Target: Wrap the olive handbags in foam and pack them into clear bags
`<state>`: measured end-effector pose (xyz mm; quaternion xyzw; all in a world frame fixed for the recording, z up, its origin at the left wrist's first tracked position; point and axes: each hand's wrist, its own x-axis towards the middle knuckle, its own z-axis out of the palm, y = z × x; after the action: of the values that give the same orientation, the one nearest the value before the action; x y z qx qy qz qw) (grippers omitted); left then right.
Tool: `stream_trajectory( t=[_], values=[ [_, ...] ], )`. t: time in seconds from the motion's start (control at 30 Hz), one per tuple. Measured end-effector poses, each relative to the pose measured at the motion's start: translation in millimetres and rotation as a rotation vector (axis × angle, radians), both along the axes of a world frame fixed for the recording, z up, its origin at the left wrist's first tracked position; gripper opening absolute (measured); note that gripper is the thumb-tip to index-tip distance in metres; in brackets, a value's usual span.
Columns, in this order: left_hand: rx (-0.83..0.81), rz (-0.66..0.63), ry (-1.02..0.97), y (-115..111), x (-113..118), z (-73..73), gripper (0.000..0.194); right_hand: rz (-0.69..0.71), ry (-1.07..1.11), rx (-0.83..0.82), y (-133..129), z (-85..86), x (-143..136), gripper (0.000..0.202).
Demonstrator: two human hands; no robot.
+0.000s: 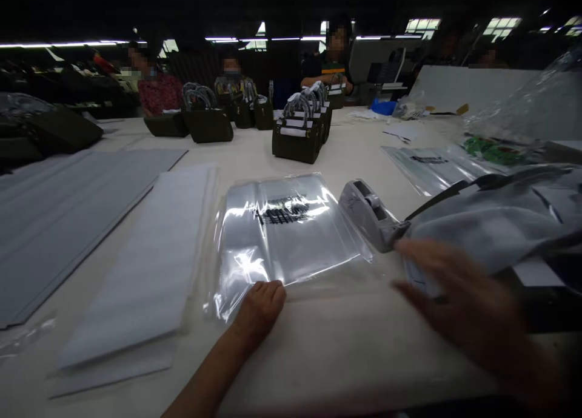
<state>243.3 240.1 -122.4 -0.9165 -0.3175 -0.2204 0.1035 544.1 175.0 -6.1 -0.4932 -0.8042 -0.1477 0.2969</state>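
Note:
A stack of clear plastic bags [300,242] with black print lies flat in front of me, shining under the lights. At its near edge, my left hand [264,303] is closed, its curled fingers on the plastic edge. My right hand [459,303] is smeared by motion, but thumb and fingers stand apart with no held thing visible. Just beyond its fingertips is a grey tape dispenser [370,215], beside the bag stack. A greyish plastic-covered item [495,218] lies behind my right hand; its kind is unclear.
White foam sheets [145,266] and larger grey sheets [59,212] lie on the left. Dark green handbags [295,142] with wrapped handles stand farther back on the table [364,139]. More printed plastic [427,163] lies at right, near scissors [398,137]. Several people sit or stand beyond.

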Motion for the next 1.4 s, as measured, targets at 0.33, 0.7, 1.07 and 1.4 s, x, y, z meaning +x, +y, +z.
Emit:
stream_trajectory(
  t=[0.33,0.7,1.07,1.4],
  values=[
    [-0.213,0.107,-0.045,-6.2,-2.7,10.2,0.021,0.315,-0.081,-0.196,61.5,-101.7,-47.0,0.017],
    [-0.665,0.225,-0.123,17.1,0.0,24.1,0.021,0.282,-0.013,-0.306,57.6,-92.8,-58.8,0.017],
    [-0.806,0.265,-0.149,17.3,16.4,42.6,0.011,0.327,-0.053,-0.237,78.7,-74.8,-46.6,0.023],
    [-0.809,0.222,-0.269,18.8,30.7,36.1,0.013,0.459,-0.168,-0.057,57.7,-56.4,-48.1,0.027]
  ],
)
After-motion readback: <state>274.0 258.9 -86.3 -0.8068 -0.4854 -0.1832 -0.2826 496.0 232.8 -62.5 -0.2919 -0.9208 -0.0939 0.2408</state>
